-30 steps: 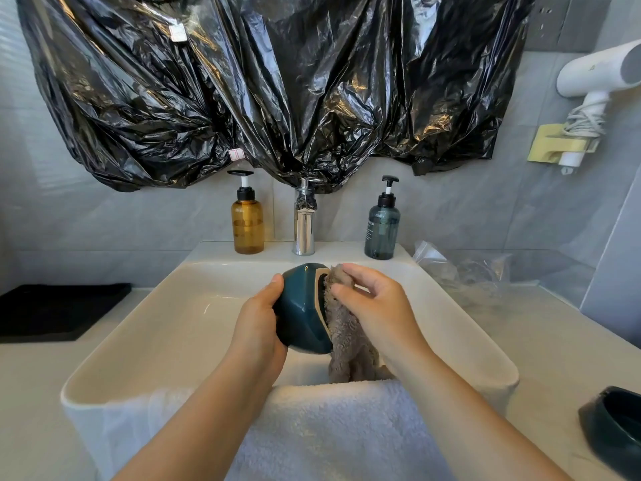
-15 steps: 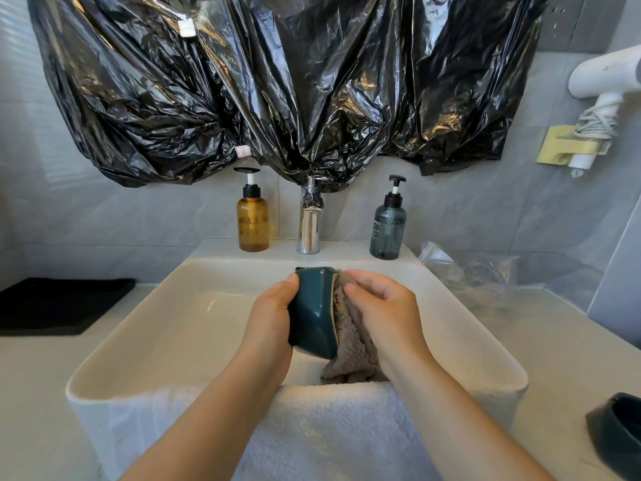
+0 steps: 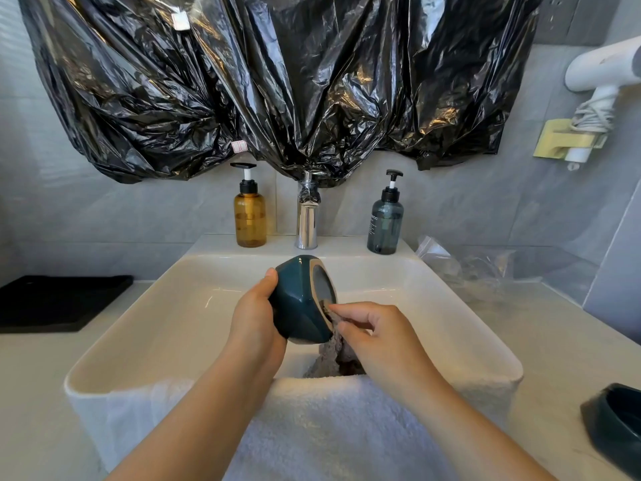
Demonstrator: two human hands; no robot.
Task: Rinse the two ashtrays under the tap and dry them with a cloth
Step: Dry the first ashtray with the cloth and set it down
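Head camera: ashtray and cloth over the sink

Left hand [image 3: 255,317] has its grip curled round the teal ashtray [image 3: 298,303], which is tilted on its side above the sink [image 3: 166,317]. Right hand [image 3: 378,338] pinches the grey cloth [image 3: 329,362] against its rim. A white towel [image 3: 329,428] drapes the near sink edge beneath both forearms. The second ashtray [image 3: 614,421] sits on the counter [image 3: 572,341], far right.

bathroom: basin [image 3: 145,328]; tap [image 3: 307,220]; hairdryer [image 3: 600,69]

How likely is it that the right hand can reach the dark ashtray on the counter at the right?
Probably yes. That ashtray lies on the right hand's side, with only the sink rim and bare counter between. But the hand pinches the grey cloth, so it would likely need to drop that first.
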